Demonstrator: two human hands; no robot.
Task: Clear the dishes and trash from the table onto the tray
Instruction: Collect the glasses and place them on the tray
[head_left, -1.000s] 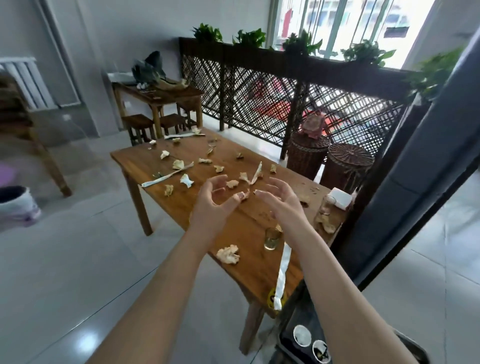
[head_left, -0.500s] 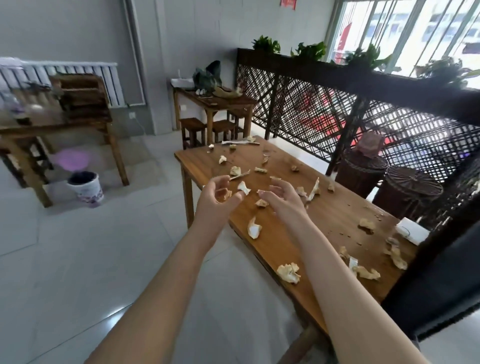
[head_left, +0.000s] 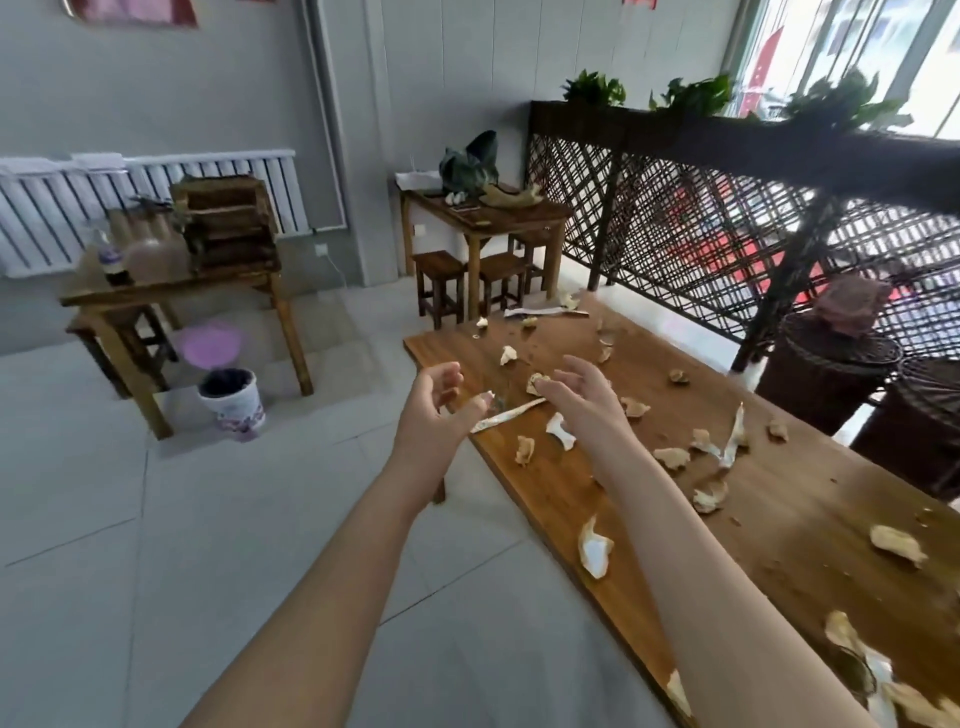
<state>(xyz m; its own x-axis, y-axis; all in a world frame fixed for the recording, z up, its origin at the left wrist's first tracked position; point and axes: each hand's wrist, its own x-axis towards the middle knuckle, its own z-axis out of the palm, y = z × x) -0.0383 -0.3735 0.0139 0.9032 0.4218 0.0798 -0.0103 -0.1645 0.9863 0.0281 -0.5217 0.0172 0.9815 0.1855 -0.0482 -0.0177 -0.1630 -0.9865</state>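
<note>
Trash scraps of crumpled pale tissue and peel (head_left: 524, 449) lie scattered along the whole length of a long brown wooden desk (head_left: 779, 530), from its far end to its near edge. I count roughly twenty of them, though a few at the lower right blur together. Among them lie three long white paper strips: one (head_left: 506, 413) slanting between the person's hands, one at the far end, and one toward the right side. No tray is in view, and I cannot make out any dish with certainty.

Two bare forearms reach out over the desk's left edge. The left grip (head_left: 434, 402) hovers with its fingers loosely curled and holds nothing. The right grip (head_left: 579, 397) is likewise slack and empty. Its fingertips (head_left: 558, 385) are just beside one crumpled scrap, but I cannot tell whether they touch it.

By the look of it, the task is at its very start. Nothing appears gathered and every scrap sits on the wood. All of it is left to be picked up and carried to a tray that must be somewhere out of sight.
</note>
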